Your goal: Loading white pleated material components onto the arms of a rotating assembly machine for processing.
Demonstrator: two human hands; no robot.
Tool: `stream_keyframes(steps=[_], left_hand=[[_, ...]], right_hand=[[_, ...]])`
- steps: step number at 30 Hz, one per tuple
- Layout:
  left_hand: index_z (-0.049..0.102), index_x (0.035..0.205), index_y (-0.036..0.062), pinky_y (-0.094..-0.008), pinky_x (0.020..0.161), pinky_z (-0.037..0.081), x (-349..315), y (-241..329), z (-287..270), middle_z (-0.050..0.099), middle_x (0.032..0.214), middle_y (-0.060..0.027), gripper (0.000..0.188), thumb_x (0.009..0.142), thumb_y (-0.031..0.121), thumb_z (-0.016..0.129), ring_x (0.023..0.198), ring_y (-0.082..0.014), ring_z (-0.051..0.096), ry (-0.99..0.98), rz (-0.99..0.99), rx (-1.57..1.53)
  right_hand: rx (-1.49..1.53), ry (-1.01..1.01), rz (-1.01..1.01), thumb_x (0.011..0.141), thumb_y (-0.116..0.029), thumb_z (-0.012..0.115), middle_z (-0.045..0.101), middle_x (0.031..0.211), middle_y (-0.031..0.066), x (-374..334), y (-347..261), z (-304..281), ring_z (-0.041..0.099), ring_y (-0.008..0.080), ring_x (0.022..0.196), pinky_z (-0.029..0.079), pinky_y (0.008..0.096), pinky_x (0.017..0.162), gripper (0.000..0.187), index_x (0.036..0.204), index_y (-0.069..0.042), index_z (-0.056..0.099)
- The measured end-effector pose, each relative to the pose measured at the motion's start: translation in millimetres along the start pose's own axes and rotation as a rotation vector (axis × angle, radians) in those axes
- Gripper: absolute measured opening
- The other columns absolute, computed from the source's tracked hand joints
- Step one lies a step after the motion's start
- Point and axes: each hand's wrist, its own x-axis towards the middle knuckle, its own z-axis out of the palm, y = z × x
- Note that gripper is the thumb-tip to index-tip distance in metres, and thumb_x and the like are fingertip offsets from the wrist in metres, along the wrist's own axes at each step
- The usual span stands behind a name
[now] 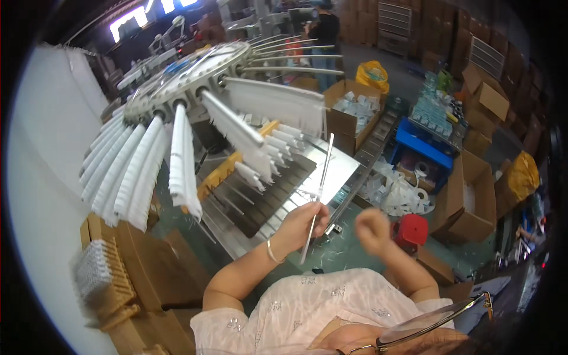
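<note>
My left hand (300, 223) is closed around a thin, straight metal rod (325, 168). The rod stands steeply, its upper end leaning slightly right and its lower end showing below my fingers. To the right, apart from the rod, is my right hand (373, 231), slightly blurred, its fingers curled in; whatever they may hold is hidden. Ahead on the left is a large round metal wheel (189, 77) with rods sticking out around it. White ruffled sleeves (139, 177) cover several of these rods; those at the far right are bare.
Beneath the wheel, a yellow notched rail (219, 176) crosses a metal table (269, 228). Cartons (467, 201), a blue crate (423, 145) and a red stool (411, 229) stand to the right. White sleeved rods fill a rack (97, 275) at lower left. Another person (324, 35) stands behind.
</note>
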Motion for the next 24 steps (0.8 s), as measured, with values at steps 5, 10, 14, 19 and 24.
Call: stream_keyframes(steps=[5, 10, 14, 19, 24], left_hand=[[0.048, 0.090, 0.0051, -0.0236, 0.059, 0.040, 16, 0, 19, 0.049, 0.073, -0.0029, 0.022, 0.089, 0.025, 0.040, 0.064, -0.0120, 0.046, 0.060, 0.243, -0.083], [0.049, 0.092, 0.0044, -0.0237, 0.061, 0.042, 14, -2, 17, 0.052, 0.075, -0.0021, 0.024, 0.088, 0.028, 0.042, 0.066, -0.0118, 0.049, 0.109, 0.391, -0.069], [0.049, 0.101, 0.0025, -0.0237, 0.065, 0.043, 7, -7, 17, 0.055, 0.079, -0.0033, 0.027, 0.088, 0.025, 0.043, 0.071, -0.0119, 0.052, 0.130, 0.410, -0.060], [0.052, 0.102, -0.0014, -0.0249, 0.065, 0.045, -34, -6, 15, 0.058, 0.074, -0.0044, 0.026, 0.086, 0.018, 0.046, 0.068, -0.0121, 0.055, 0.126, 0.222, 0.478], [0.056, 0.086, 0.0040, -0.0199, 0.046, 0.039, -40, 17, -73, 0.049, 0.060, 0.0013, 0.019, 0.083, 0.021, 0.050, 0.047, -0.0082, 0.044, 0.586, 0.477, 0.522]], right_hand=[[-0.301, -0.318, -0.292, 0.063, -0.009, 0.067, 0.053, 0.085, 0.0127, 14, -30, 41, 0.052, 0.0262, 0.072, 0.042, 0.0331, 0.063, 0.029, 0.088, -0.002, 0.053], [-0.025, 0.104, -0.252, 0.063, -0.015, 0.070, 0.051, 0.083, 0.0125, 14, -14, 57, 0.050, 0.0273, 0.071, 0.041, 0.0342, 0.062, 0.035, 0.087, -0.003, 0.047], [-0.330, -0.052, -0.363, 0.069, -0.007, 0.064, 0.051, 0.083, 0.0129, 26, -23, 51, 0.051, 0.0230, 0.066, 0.042, 0.0301, 0.056, 0.024, 0.089, -0.001, 0.052], [-0.218, 0.022, -0.323, 0.067, 0.003, 0.060, 0.053, 0.076, 0.0130, 21, -36, 20, 0.053, 0.0214, 0.062, 0.042, 0.0264, 0.053, 0.023, 0.089, 0.002, 0.055], [-0.265, -0.039, -0.267, 0.062, 0.008, 0.058, 0.056, 0.064, 0.0120, 14, -61, -18, 0.054, 0.0205, 0.054, 0.043, 0.0254, 0.049, 0.023, 0.084, 0.003, 0.058]])
